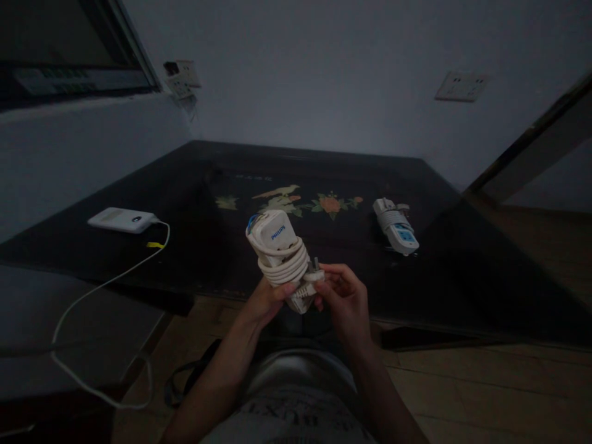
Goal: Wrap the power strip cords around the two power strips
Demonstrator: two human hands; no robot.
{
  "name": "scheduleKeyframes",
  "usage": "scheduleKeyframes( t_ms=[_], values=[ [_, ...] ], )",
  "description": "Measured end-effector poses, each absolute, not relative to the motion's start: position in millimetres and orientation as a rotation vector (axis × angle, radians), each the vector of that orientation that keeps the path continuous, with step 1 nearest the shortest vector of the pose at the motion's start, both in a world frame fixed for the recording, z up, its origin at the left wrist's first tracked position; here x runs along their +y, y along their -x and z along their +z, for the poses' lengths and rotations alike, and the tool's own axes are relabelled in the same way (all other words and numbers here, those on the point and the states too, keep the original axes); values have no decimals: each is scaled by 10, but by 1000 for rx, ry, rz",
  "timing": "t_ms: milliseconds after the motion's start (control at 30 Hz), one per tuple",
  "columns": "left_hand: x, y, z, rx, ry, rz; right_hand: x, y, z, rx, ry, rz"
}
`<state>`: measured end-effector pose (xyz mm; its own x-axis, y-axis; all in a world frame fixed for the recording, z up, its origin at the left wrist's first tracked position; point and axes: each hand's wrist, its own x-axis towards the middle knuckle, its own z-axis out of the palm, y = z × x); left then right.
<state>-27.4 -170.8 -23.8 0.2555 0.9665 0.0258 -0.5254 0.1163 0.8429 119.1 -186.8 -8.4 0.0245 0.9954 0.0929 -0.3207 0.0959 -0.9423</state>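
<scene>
A white Philips power strip [276, 233] is held up over the near edge of the dark table, its cord [287, 265] wound several times around its body. My left hand [264, 302] grips the strip from below, with the thumb against the lower coils. At the right end of the coils, the fingers of my right hand [345, 296] pinch the cord's plug [315, 276], whose metal prongs point up. Part of the strip's lower end is hidden behind the plug and my fingers.
A second wrapped power strip [398, 227] lies on the right of the black table [185, 259]. On the left rests a white power bank-like device [123, 220] with a cable [83, 296] hanging off the edge. Wall sockets [461, 86] are behind; a yellow scrap [155, 245] lies near the device.
</scene>
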Motion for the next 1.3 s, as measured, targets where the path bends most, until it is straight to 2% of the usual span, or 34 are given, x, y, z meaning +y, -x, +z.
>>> scheduleKeyframes(
  t_ms=[667, 1067, 1300],
  values=[
    [-1690, 347, -172, 613, -1010, 1144, -1904, -1191, -33, -1038, 868, 1281],
    [-1689, 287, -323, 535, -821, 1076, -1848, -1162, -121, -1009, 943, 1282],
    [-1637, 196, -361, 555, -623, 1200, -1758, -1251, -127, -1280, 1005, 908]
  ],
)
